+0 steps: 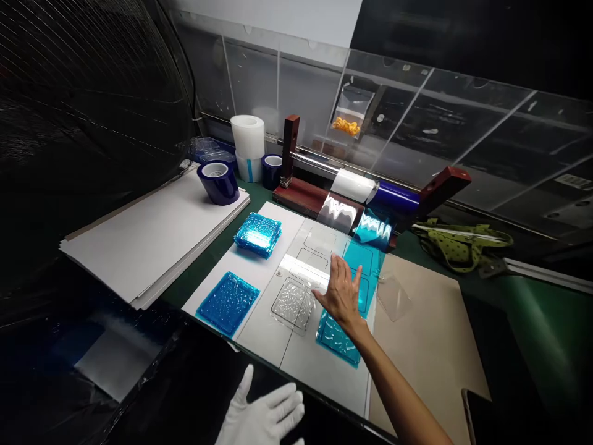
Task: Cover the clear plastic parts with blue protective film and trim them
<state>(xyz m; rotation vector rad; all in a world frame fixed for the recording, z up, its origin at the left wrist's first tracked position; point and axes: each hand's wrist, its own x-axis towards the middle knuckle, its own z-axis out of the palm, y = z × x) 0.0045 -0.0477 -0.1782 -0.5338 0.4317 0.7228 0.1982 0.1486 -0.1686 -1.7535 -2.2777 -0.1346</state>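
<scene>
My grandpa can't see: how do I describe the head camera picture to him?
A bare right hand is spread over clear film and blue film on a bench; a white-gloved left hand is open in front. Shiny blue pieces lie to the left, and two rolls sit on a rod behind.

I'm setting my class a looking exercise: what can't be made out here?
Head view: lower part of the gloved left hand, cut off by the bottom edge.
Head view: part of the blue film, hidden by the right hand.
Head view: print on the far-right pale label, too small.
</scene>
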